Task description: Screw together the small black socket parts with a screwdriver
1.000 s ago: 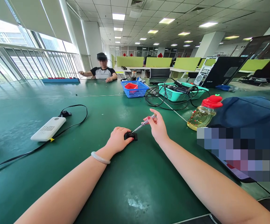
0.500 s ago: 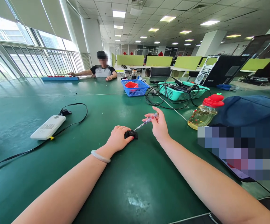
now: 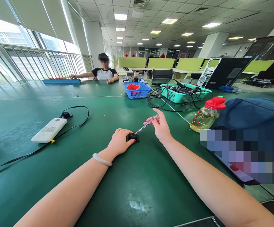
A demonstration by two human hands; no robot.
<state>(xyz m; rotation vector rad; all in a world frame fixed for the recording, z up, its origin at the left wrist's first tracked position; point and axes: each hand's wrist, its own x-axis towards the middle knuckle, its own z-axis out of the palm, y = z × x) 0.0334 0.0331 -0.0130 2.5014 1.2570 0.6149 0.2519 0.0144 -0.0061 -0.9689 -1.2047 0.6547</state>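
Note:
My left hand [image 3: 120, 140] is closed around a small black block-like part [image 3: 134, 136] on the green tabletop [image 3: 137, 176], thumb in front and fingers behind. What exactly the part is I cannot make out. In my right hand [image 3: 161, 126] is a screwdriver [image 3: 147, 123] with a clear purplish handle and a thin metal shaft, pinched between thumb and fingers while the index finger is raised. The shaft slants down to the left, and its tip is at the black part's upper right side. Whether the tip touches it is hard to see.
A white power bank [image 3: 49, 130] with a black cable lies left. Ahead are a blue basket [image 3: 138, 94] and a green basket [image 3: 181, 97] with tangled cables. To the right stand a red-capped bottle [image 3: 204, 118] and a dark blue cloth item [image 3: 253, 112]. A person [image 3: 105, 72] sits across the table.
The screwdriver's handle end and my right hand have shifted very slightly left. My left hand stays on the black part. The whole view has dipped a few pixels.

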